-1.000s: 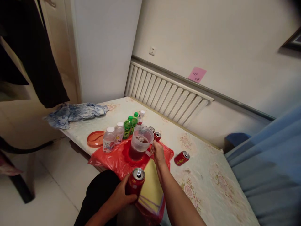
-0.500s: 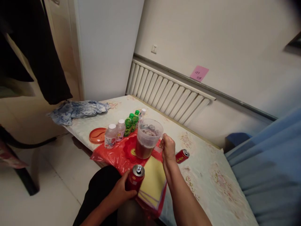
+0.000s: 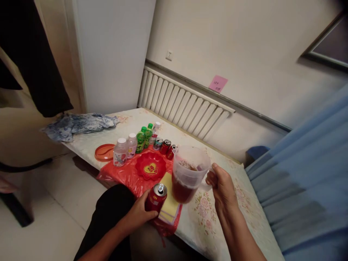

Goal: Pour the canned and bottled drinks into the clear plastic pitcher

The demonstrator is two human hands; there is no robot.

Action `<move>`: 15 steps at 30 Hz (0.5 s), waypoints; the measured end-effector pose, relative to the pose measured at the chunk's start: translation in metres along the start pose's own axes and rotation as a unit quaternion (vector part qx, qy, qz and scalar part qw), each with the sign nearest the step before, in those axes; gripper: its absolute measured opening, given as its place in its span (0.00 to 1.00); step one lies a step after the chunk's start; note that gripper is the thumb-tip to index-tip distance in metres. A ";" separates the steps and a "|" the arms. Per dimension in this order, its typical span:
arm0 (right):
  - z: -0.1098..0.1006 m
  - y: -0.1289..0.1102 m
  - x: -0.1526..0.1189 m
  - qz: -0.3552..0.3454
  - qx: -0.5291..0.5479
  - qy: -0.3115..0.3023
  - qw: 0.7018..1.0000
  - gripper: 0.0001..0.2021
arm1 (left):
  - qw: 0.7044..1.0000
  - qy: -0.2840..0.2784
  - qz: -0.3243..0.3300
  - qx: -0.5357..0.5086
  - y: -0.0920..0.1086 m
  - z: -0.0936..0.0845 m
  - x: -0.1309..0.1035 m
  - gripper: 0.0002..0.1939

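Note:
My left hand (image 3: 143,210) is wrapped round a red drink can (image 3: 157,198), held upright with its top opened. By its handle, my right hand (image 3: 223,185) grips a clear plastic measuring jug (image 3: 190,170) partly filled with brown liquid and some foam. The jug hangs to the right of the can, slightly tilted, above the yellow paper (image 3: 169,214) and the bed's edge. Behind the can lies a red scalloped plate (image 3: 141,168) with a yellow heart pattern, on a red plastic bag (image 3: 116,179).
Left of the plate stand white-capped bottles (image 3: 120,152) and green-capped bottles (image 3: 140,139). Several cans (image 3: 165,146) stand behind the plate. An orange lid (image 3: 104,152) and a blue patterned cloth (image 3: 81,127) lie farther left. A radiator (image 3: 179,98) lines the wall; a blue curtain (image 3: 304,181) hangs right.
My right hand has moved the jug right and nearer to me, away from over the plate, which now shows fully. My left hand still holds the can. The view has shifted right.

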State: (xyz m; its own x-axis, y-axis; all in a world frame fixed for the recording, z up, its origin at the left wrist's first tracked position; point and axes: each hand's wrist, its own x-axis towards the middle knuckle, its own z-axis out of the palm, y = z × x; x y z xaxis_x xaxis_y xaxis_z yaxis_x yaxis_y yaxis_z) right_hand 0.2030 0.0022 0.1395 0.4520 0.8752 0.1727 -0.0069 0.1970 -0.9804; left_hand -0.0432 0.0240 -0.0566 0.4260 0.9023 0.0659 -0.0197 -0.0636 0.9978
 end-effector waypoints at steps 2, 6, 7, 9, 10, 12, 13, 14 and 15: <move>-0.016 -0.003 -0.012 0.011 -0.012 0.006 1.000 0.21 | 1.000 -0.010 0.006 -0.003 0.002 0.004 0.000 0.41; -0.048 -0.006 -0.032 0.038 -0.032 0.008 0.999 0.22 | 1.000 -0.020 0.010 -0.003 0.009 0.014 0.001 0.42; -0.055 -0.008 -0.036 0.043 -0.041 0.010 0.998 0.22 | 1.000 -0.021 0.008 0.003 0.010 0.017 0.001 0.42; -0.069 -0.010 -0.043 0.049 -0.062 0.010 0.997 0.23 | 1.000 -0.020 0.001 0.017 0.013 0.022 0.003 0.41; -0.076 -0.011 -0.047 0.051 -0.073 0.008 0.996 0.24 | 1.000 -0.021 -0.001 0.024 0.014 0.025 0.003 0.41; -0.088 -0.013 -0.052 0.053 -0.095 0.004 0.994 0.24 | 0.999 -0.025 0.002 0.029 0.015 0.030 0.004 0.41; -0.094 -0.014 -0.055 0.053 -0.107 0.002 0.993 0.25 | 0.999 -0.027 0.007 0.029 0.015 0.033 0.005 0.41; -0.099 -0.014 -0.057 0.055 -0.121 0.002 0.991 0.25 | 0.999 -0.030 0.011 0.029 0.016 0.035 0.005 0.41; -0.104 -0.014 -0.059 0.056 -0.134 0.002 0.989 0.25 | 0.999 -0.032 0.016 0.029 0.016 0.037 0.006 0.40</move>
State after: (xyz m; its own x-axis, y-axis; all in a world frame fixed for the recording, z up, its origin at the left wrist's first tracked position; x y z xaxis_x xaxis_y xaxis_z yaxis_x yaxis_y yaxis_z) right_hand 0.2692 -0.0983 0.1336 0.4649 0.8832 0.0618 0.1797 -0.0257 -0.9834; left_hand -0.0077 0.0122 -0.0402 0.4824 0.8708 0.0947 0.0172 -0.1174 0.9929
